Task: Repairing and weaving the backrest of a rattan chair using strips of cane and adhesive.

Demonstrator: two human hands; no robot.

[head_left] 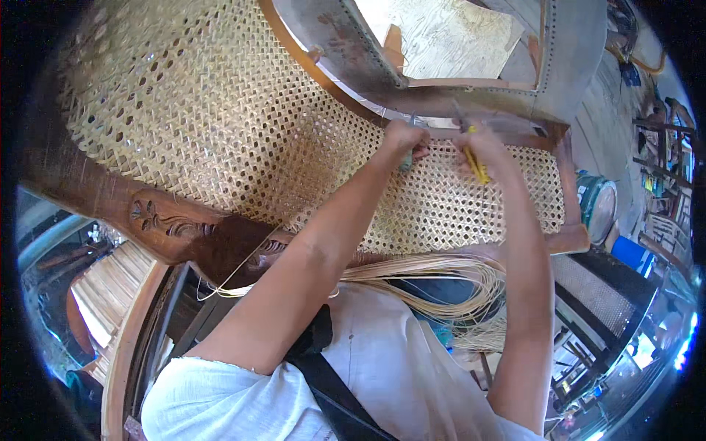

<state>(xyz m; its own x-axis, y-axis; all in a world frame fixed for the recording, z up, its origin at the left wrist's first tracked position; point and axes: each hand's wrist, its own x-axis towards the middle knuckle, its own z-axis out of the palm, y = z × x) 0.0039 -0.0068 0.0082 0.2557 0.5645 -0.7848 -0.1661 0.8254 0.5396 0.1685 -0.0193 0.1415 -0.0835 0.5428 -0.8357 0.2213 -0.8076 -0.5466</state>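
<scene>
A carved wooden furniture frame lies before me, filled with woven cane webbing. At its far edge my left hand is closed round a slim tool with a greenish handle; a thin tip shows above the fist. Just to the right, my right hand grips a yellow-handled tool. Motion smears its dark head, so I cannot tell its exact kind. Both hands are over the cane seat panel, close to the far wooden rail.
Beyond the rail stands another frame with a studded edge. A bundle of loose cane strands hangs at the near edge, by my body. To the right are a round greenish container, a blue object and a dark-framed caned piece.
</scene>
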